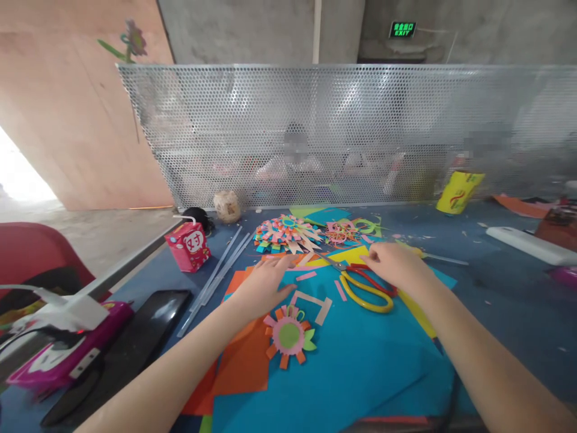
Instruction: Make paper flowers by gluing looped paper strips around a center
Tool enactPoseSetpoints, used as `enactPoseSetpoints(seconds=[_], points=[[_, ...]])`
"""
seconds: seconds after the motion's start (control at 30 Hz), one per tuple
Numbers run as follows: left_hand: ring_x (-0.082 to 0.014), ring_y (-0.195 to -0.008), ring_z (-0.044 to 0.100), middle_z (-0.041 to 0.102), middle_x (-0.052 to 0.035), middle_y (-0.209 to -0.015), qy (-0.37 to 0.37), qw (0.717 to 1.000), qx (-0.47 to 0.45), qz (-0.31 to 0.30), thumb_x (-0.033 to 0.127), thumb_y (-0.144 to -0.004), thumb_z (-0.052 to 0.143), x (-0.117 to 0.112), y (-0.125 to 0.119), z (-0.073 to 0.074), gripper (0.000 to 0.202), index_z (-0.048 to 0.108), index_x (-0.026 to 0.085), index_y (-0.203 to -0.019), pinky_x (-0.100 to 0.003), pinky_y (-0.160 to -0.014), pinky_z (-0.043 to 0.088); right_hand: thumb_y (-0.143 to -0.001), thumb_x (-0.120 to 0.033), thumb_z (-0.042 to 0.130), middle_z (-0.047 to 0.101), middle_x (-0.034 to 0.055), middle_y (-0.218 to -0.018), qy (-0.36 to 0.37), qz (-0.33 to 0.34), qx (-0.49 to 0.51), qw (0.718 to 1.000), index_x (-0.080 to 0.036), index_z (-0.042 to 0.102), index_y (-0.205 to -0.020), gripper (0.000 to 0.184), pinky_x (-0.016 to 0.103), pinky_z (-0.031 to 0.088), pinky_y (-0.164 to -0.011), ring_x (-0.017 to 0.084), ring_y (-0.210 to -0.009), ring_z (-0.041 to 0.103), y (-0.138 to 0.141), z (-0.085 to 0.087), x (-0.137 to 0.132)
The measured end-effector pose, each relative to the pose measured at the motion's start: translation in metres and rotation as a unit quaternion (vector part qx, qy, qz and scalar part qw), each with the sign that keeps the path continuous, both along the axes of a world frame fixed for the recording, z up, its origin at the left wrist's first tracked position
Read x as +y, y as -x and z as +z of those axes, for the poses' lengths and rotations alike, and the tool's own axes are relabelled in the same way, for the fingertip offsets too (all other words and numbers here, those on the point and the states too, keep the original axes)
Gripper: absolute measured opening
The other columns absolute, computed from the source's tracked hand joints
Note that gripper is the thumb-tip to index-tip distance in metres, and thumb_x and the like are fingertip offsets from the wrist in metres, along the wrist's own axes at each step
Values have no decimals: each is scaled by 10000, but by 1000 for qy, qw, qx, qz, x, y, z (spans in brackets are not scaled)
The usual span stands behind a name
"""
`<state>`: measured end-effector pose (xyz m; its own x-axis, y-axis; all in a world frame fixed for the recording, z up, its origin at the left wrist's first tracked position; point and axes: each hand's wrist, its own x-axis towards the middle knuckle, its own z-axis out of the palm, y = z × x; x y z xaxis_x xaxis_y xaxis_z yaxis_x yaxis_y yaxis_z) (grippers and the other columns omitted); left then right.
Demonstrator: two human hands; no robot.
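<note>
My left hand (264, 287) reaches over the blue paper (360, 361) with fingers stretched out and thumb apart. Its fingertips are beside pale pink paper strips (306, 258). Below it lies a paper flower (288, 335) with a green centre, pink and orange petals and a green leaf. My right hand (394, 263) is closed, its fingers curled; what they hold, if anything, is hidden. Right by it rest scissors (367, 294) with red and yellow handles, blades pointing away to the left. Cut strips (322, 304) lie between the hands.
Behind the hands are a pile of paper flowers (283, 231) and curly scraps (342, 231). Glue sticks (216, 276), a red drink carton (188, 245) and a black phone (130, 343) lie left. A perforated metal screen (270, 120) closes the far side; a yellow packet (460, 192) stands right.
</note>
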<state>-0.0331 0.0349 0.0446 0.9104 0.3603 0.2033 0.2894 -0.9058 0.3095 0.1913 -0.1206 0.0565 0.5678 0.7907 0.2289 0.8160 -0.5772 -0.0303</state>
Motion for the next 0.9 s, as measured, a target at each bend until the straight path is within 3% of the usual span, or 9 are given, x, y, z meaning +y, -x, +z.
enactPoseSetpoints(seconds=[0.1,0.23,0.33,0.43,0.53,0.7,0.9], points=[[-253,-1158,467,573,-68,-1204,20,999,-10,-29,267,-787,491,-5,-5,-4,499,361,226,-1267,-385,-941,364,-806,-345,454,637,61,-696,20,-12,11,1000,-193,586,-664,247,275,342,-510,216,-674,600,9,2,0],[-239,-1088,533,620,-44,-1140,105,994,-2,-13,323,-777,524,-24,-17,-1,567,307,249,-1295,-348,-884,407,-809,-358,439,652,95,-807,32,-67,38,997,-184,625,-781,256,307,406,-598,247,-786,612,10,3,-1],[-264,-1078,540,639,-53,-1113,109,994,21,-7,332,-730,589,-42,-38,5,686,264,218,-1323,-377,-917,364,-803,-388,436,632,164,-969,33,-163,66,984,-147,625,-952,340,364,442,-675,297,-903,595,-7,3,-7],[-320,-1118,500,642,-97,-1107,110,994,24,1,333,-652,663,-54,-61,8,826,243,165,-1342,-406,-907,352,-803,-440,414,533,260,-1140,20,-285,86,955,-68,531,-1147,521,439,450,-700,373,-1039,520,-28,3,-15],[-336,-1076,527,677,-107,-1017,124,992,24,9,301,-605,703,-56,-76,5,878,250,137,-1340,-398,-855,380,-781,-528,413,498,282,-1176,19,-354,122,927,-54,490,-1197,635,463,463,-666,402,-1064,496,-43,1,-20],[-242,-993,582,695,-32,-902,161,987,-19,5,203,-617,673,-49,-79,-8,784,289,197,-1301,-312,-811,406,-701,-595,527,533,211,-1161,37,-353,185,916,-136,520,-1167,654,443,479,-699,362,-1069,502,-57,-10,-17],[-176,-730,613,651,-12,-755,225,973,-59,1,160,-604,635,-45,-78,-17,561,437,160,-1128,-241,-594,444,-855,-357,489,530,84,-1147,40,-302,221,927,-172,505,-1132,333,396,471,-799,190,-965,548,-74,-23,-16]])
